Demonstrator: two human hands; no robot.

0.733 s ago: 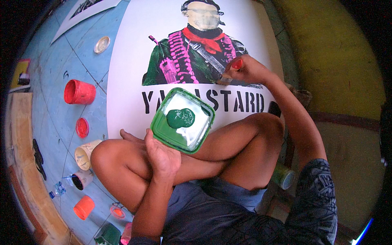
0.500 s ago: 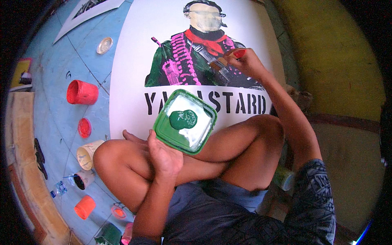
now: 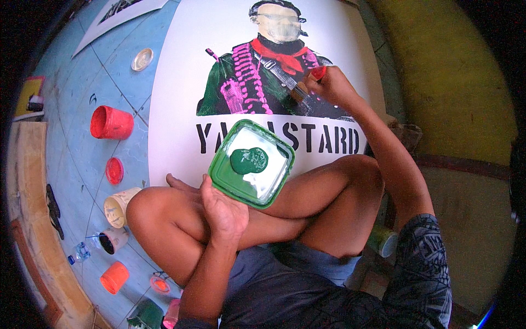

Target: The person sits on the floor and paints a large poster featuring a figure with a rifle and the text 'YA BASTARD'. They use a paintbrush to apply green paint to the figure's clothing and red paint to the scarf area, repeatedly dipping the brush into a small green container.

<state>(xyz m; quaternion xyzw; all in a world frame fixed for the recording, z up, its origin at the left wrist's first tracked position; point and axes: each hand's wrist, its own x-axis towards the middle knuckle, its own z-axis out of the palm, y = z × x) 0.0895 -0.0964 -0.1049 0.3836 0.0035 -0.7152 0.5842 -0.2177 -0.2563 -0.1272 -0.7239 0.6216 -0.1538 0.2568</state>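
My left hand (image 3: pixel 223 216) holds a square green lid (image 3: pixel 224 186) with a blob of dark green paint (image 3: pixel 249 160) on it, above my crossed legs. Up at the poster, my right hand (image 3: pixel 334 86) grips a paintbrush (image 3: pixel 300 91) with a red end; its bristles are low against the dark jacket of the painted figure, right of centre. The large white poster (image 3: pixel 175 88) shows this figure in a red scarf with pink ammunition belts, above stencilled black lettering.
On the blue tiled floor (image 3: pixel 76 164) at left lie red (image 3: pixel 112 123), orange (image 3: pixel 114 278) and cream (image 3: pixel 118 211) containers, lids (image 3: pixel 142 59) and a plastic bottle (image 3: pixel 80 254). Another print (image 3: pixel 109 22) lies top left, a wooden board (image 3: pixel 30 164) far left. A yellow surface (image 3: pixel 444 66) borders the right.
My right hand with the brush has moved a little up the poster across the jacket. The lid and left hand have shifted slightly right in the picture, along with the whole view.
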